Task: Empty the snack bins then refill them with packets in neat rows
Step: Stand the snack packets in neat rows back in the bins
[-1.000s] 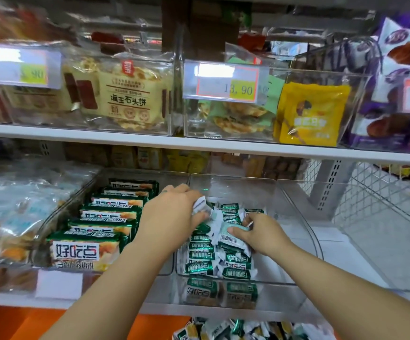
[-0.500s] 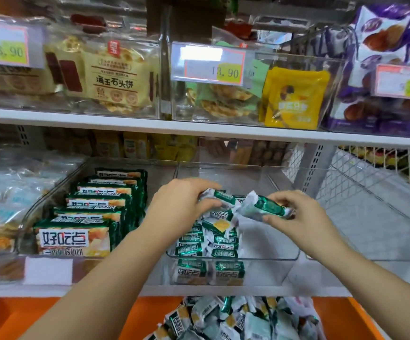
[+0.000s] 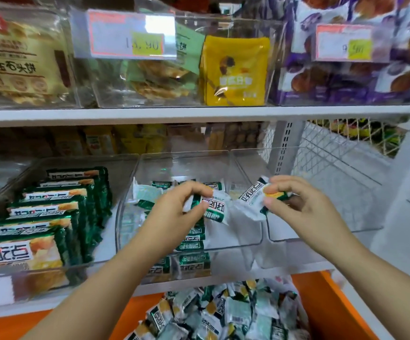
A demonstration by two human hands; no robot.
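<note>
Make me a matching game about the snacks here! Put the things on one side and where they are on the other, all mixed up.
Things:
1. yellow pouch
2. big green packs
3. loose packet pile
4. small packet

Places:
A. down in the orange crate
B. pinched by the right hand
C. on the lower shelf, standing in a neat row
D. on the top shelf, in a clear bin

Right pairs: 1-D, 2-C, 3-A, 4-B.
</note>
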